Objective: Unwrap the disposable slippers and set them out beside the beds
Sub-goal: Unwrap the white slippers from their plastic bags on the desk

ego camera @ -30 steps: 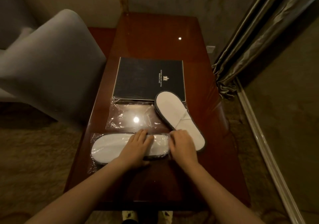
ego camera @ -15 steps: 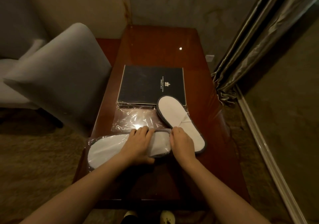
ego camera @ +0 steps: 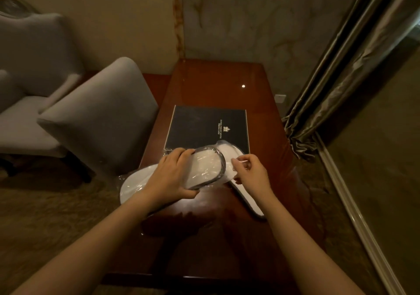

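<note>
Above table (ego camera: pixel 268 112), hands holding bagged slipper (ego camera: pixel 205 169)

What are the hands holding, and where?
Left hand grips the plastic-wrapped white slipper around its middle; right hand pinches the clear wrapper's end.

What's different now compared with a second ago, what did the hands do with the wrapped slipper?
The left hand has lifted the wrapped slipper off the table, tilting it up, and the right hand now pinches the plastic at its end. The unwrapped slipper and black folder stayed put.
</note>
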{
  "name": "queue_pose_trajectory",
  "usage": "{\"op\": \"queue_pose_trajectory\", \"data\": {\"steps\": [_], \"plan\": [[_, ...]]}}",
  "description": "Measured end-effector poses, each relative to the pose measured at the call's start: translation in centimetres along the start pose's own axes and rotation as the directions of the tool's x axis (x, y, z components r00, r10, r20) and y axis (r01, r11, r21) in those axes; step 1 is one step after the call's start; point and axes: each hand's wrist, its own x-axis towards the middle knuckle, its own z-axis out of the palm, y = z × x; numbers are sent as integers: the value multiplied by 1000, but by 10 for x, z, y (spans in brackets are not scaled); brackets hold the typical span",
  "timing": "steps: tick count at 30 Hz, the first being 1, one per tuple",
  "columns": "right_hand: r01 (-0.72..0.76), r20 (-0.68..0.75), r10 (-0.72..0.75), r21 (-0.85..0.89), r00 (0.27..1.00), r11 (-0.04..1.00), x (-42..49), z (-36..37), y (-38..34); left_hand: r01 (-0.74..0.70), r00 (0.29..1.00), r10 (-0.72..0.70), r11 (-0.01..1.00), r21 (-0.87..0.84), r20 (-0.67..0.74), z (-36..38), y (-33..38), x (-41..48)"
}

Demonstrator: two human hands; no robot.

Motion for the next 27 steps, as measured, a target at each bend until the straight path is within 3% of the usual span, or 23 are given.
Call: {"op": "queue_pose_trajectory", "data": {"steps": [2, 4, 6, 8, 10, 11, 15, 20, 25, 27], "plan": [[43, -4, -43, -22, 999, 999, -1, -2, -2, 26, 1000, -25, 999, -33, 4, -5, 1, -1], [-4, -16, 3, -17, 1000, 1000, -2, -5, -1, 47, 999, -47, 997, -60, -13, -9, 1, -3], [-13, -25, 9, -174, 1000, 985, -6, -5, 1, 34, 999, -35, 999, -33, -12, -11, 1, -5], [180, -46, -220, -427, 975, 886, -13, -1, -2, 5, 1000, -5, 1000, 8, 7, -10, 1, -8], [399, -7, -453, -464, 891, 791, -16, 6, -12, -11, 1000, 10, 1000, 22, 19, -10, 0, -11], [437, 42, -467, -438, 883, 786, -16, 8, -19, -18, 1000, 17, 1000, 26, 20, -10, 0, -11], [321, 219, -270, -246, 938, 915, -9, 14, -32, -18, 1000, 18, 999, 26, 4, -11, -2, -13], [360, 280, -313, -134, 907, 923, -8, 20, -32, -16, 1000, 16, 999, 47, 4, -10, -7, -20], [288, 405, -192, -192, 894, 938, -4, 28, -31, -51, 999, 52, 992, 118, -6, -2, -2, -26], [259, 403, -189, -126, 895, 958, -4, 31, -31, -44, 999, 43, 992, 119, 18, 0, -2, -26]]}}
